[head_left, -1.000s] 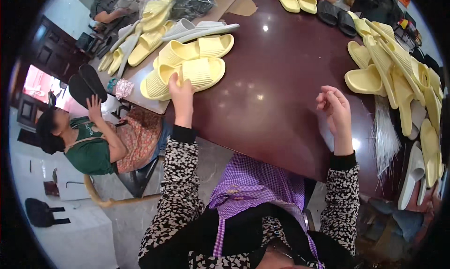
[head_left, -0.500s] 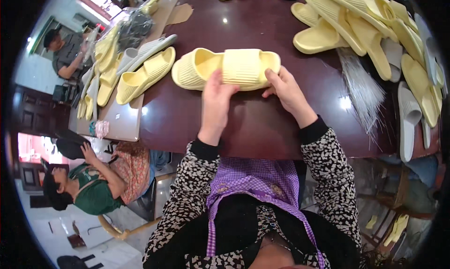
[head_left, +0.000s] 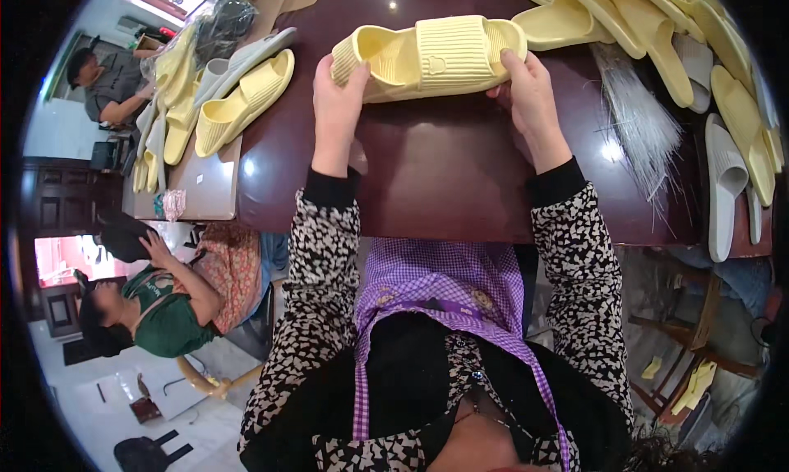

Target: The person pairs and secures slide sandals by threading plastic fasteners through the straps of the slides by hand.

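Observation:
Between my two hands, over the dark red table (head_left: 444, 168), is a pale yellow slide slipper (head_left: 450, 54) with a ribbed strap and a small raised outline on it. My left hand (head_left: 339, 90) is closed round the slipper's left end, the thumb over its rim. At the right end my right hand (head_left: 528, 85) pinches the tip, thumb on top and fingers beneath. The slipper lies crosswise, its strap side facing up and toward me.
Yellow and grey slippers pile up at the far right (head_left: 649, 36), beside a bundle of clear thin strands (head_left: 637, 127). More slippers (head_left: 246, 102) lie on the left side table, near black plastic wrapping (head_left: 226, 24). Two co-workers (head_left: 177, 307) (head_left: 111, 85) are at the left.
The slipper has moved away from me and slightly right, up off its former spot. My left hand has gone from beside its middle to gripping its left end.

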Motion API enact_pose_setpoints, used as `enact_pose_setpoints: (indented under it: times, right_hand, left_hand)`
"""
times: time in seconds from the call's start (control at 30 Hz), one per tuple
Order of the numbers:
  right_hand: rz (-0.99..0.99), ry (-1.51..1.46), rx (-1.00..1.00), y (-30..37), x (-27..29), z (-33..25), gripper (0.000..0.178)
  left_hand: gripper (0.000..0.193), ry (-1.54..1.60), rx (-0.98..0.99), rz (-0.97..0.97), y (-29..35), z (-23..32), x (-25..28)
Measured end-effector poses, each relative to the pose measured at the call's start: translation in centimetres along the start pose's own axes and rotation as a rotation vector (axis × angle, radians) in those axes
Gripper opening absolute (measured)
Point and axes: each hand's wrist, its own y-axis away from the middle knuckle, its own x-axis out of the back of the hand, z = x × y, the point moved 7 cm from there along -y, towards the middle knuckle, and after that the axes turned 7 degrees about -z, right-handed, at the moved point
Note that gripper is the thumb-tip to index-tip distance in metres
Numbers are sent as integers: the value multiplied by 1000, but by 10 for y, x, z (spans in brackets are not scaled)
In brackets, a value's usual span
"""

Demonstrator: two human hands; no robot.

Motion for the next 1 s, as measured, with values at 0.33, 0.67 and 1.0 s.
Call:
enact_pose_setpoints:
  times: [0.33,0.67,1.0]
  right_hand:
    - [-27,19,120,1,-9,-9,28]
    - [24,109,127,-7,-5,0,28]
    - [146,-21,151,-11,30,-4,24]
  left_hand:
    - [72,329,135,-146,-16,-17,-6]
    - [66,224,18,-34,-22,-3,13]
    - [63,133,-52,177,-18,-19,56]
